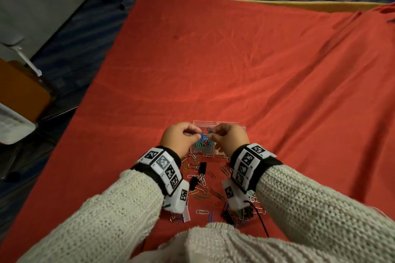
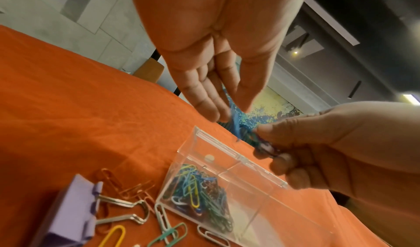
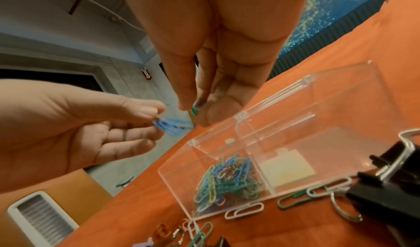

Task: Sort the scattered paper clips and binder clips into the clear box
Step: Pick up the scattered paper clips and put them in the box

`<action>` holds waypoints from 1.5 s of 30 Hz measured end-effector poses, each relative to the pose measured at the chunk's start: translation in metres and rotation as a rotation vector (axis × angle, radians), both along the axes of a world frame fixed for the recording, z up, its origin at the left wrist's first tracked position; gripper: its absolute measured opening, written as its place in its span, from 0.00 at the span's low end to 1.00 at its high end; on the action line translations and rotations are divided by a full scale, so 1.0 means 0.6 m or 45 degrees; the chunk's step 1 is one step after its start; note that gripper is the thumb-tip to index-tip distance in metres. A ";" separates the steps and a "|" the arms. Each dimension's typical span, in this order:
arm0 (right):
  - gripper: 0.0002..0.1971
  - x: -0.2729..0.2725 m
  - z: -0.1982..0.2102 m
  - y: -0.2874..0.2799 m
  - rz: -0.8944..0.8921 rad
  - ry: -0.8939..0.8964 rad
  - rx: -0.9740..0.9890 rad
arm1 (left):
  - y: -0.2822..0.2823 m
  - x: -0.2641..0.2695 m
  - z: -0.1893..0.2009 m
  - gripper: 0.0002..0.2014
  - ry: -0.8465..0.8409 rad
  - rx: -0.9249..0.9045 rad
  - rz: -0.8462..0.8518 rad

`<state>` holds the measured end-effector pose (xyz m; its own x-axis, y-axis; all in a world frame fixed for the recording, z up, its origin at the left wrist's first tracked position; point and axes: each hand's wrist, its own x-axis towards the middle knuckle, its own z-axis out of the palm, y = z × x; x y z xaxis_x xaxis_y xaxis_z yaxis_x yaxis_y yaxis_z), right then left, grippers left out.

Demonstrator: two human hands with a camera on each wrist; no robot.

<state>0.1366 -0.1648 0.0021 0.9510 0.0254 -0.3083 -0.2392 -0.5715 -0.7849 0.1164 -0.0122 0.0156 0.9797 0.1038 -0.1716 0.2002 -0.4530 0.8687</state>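
Note:
Both hands hover close together over the clear box (image 1: 215, 124). My left hand (image 1: 197, 134) pinches blue paper clips (image 2: 235, 123) between thumb and fingers (image 2: 204, 105). My right hand (image 1: 212, 132) pinches a green and purple clip (image 3: 194, 109). The clips of the two hands seem linked, and blur hides the join. The box's left compartment holds a heap of coloured paper clips (image 3: 227, 180). Its right compartment (image 3: 293, 162) holds only a pale pad. More paper clips (image 1: 201, 190) and black binder clips (image 1: 203, 167) lie scattered on the red cloth (image 1: 235, 60) near my wrists.
The box's lid (image 3: 341, 92) lies open behind it. A purple binder clip (image 2: 68, 215) sits left of the box, and a black binder clip (image 3: 397, 179) sits to its right. Chairs (image 1: 19, 92) stand off the table's left edge.

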 end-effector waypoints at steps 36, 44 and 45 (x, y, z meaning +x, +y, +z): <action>0.32 -0.081 -0.082 -0.001 1.006 -0.046 -0.946 | 0.019 -0.068 -0.092 0.29 0.169 0.950 -0.753; 0.22 -0.097 -0.068 -0.017 0.959 -0.015 -0.812 | 0.033 -0.083 -0.097 0.19 0.228 0.762 -0.588; 0.26 -0.097 -0.067 -0.018 0.908 0.016 -0.794 | 0.032 -0.082 -0.098 0.19 0.234 0.755 -0.569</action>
